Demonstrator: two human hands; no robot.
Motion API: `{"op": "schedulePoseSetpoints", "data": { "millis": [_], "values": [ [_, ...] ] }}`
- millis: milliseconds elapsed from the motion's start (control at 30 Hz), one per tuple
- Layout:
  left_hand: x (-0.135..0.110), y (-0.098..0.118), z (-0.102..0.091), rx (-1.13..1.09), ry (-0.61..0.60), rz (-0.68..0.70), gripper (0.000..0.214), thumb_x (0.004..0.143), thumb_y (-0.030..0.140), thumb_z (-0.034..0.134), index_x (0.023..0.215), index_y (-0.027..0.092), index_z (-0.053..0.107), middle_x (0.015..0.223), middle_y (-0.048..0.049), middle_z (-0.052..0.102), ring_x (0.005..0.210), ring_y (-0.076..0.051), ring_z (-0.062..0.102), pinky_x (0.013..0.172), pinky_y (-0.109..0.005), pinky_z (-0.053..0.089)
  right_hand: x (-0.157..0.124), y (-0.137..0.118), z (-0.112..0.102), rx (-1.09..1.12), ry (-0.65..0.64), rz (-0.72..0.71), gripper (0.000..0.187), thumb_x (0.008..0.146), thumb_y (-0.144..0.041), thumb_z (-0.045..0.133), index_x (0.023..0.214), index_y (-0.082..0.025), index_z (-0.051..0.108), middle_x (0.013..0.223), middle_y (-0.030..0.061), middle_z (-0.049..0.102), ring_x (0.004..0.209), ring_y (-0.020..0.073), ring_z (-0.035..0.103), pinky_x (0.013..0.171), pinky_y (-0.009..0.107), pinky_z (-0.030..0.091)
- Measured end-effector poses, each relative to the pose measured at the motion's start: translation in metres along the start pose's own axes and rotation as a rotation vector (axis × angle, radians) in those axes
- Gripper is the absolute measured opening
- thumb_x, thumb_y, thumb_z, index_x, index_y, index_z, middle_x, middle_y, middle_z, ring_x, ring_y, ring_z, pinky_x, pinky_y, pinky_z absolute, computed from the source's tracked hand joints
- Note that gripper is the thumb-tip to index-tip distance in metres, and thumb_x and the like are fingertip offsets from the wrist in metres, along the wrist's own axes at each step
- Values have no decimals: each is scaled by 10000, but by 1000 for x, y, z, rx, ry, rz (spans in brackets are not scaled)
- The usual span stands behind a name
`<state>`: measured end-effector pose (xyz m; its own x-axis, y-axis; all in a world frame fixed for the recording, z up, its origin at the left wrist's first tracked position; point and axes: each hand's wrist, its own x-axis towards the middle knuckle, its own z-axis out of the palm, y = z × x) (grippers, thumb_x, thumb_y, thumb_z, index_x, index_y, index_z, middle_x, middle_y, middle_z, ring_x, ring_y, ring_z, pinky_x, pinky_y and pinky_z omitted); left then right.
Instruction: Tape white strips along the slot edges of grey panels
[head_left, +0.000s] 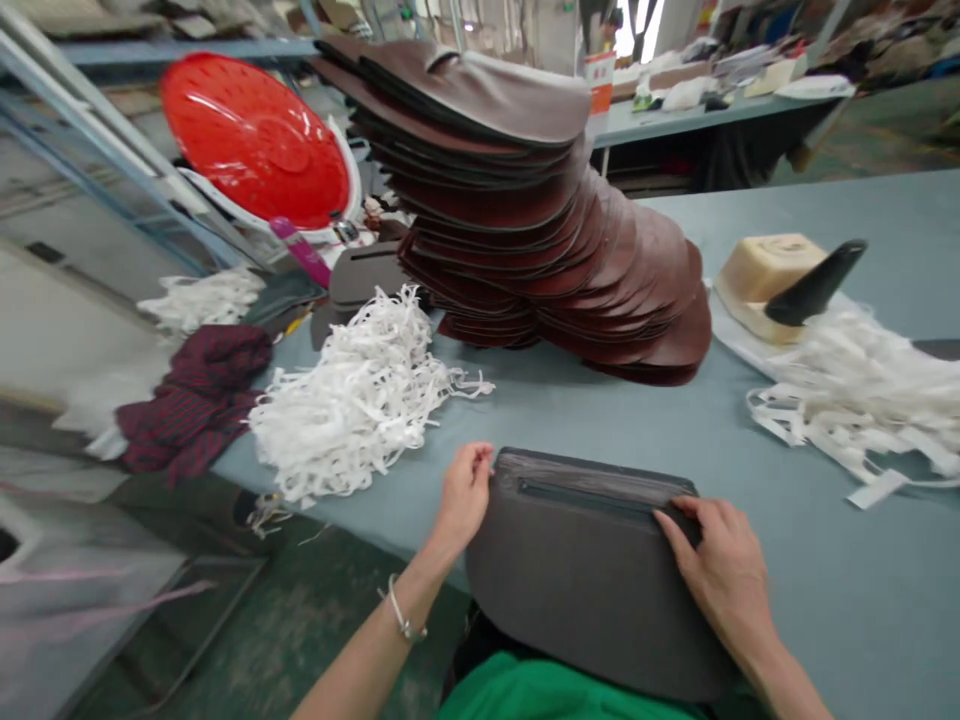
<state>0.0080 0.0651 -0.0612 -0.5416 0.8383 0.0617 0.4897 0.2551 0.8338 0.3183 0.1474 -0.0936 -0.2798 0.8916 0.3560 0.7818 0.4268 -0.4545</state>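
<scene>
A dark grey-brown panel [577,600] with rounded lower corners lies partly on the table's front edge and partly over my lap. Along its top runs a long narrow slot [585,496] with a paler band above it. My left hand [463,497] is closed in a pinch at the panel's upper left corner. At the upper right, my right hand [716,560] grips the panel by the slot's end, thumb on its face and fingers at the top edge. Beyond the panel stands a tall, leaning stack of brown leather-like pieces [555,260], dark on their undersides.
White strips lie in a heap [352,400] at left and another heap [870,380] at right. Behind the right heap sits a cream block [772,265] with a black handle [817,283]. A red round lid [255,140], dark cloth [195,395] and blue table [847,600] are around.
</scene>
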Motion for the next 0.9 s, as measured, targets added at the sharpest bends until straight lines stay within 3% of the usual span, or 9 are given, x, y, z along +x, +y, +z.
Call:
{"op": "schedulePoseSetpoints", "data": {
  "millis": [100,200,267,400,500,733,900],
  "values": [
    [-9,8,11,45,-80,25,213,881,348,447,977,196,561,935,-40,597,835,-155,579,799,-318,459,1,3,5,-43,7,-53,384,862,-522,428,937,-180,585,864,93,582,836,241,522,759,384,431],
    [-16,13,22,238,-33,79,315,766,428,621,972,201,552,970,-48,561,922,-199,546,846,-363,428,1,4,5,-51,4,-60,358,868,-498,425,940,-185,583,857,88,580,823,238,526,750,379,431],
    [-16,12,25,329,-7,78,311,731,372,664,967,209,544,976,-49,548,948,-220,529,854,-390,405,1,4,4,-59,5,-54,348,865,-489,430,943,-187,583,859,92,577,831,244,525,753,384,429],
    [-3,2,22,236,-106,24,180,732,204,621,900,209,555,921,-32,549,844,-174,530,782,-336,418,-1,3,5,-50,4,-46,322,858,-469,447,951,-191,580,867,96,572,832,250,519,754,393,421],
    [7,-4,16,159,-168,10,173,704,190,625,865,206,567,866,-15,535,777,-149,516,734,-296,429,0,3,7,-40,9,-35,296,854,-452,463,946,-194,576,870,94,569,838,250,511,762,395,415],
    [7,-6,13,141,-222,75,178,725,323,601,857,206,586,840,-17,548,735,-165,522,682,-295,441,0,-10,0,-7,-22,42,166,861,-350,493,930,-215,560,890,74,568,858,229,508,775,371,407],
    [14,-22,18,216,-228,136,312,721,472,573,878,204,601,834,-35,570,738,-203,541,706,-346,473,7,-7,-10,95,-13,100,116,884,-248,448,838,-219,550,843,40,567,810,178,518,734,307,413]
  ]
}}
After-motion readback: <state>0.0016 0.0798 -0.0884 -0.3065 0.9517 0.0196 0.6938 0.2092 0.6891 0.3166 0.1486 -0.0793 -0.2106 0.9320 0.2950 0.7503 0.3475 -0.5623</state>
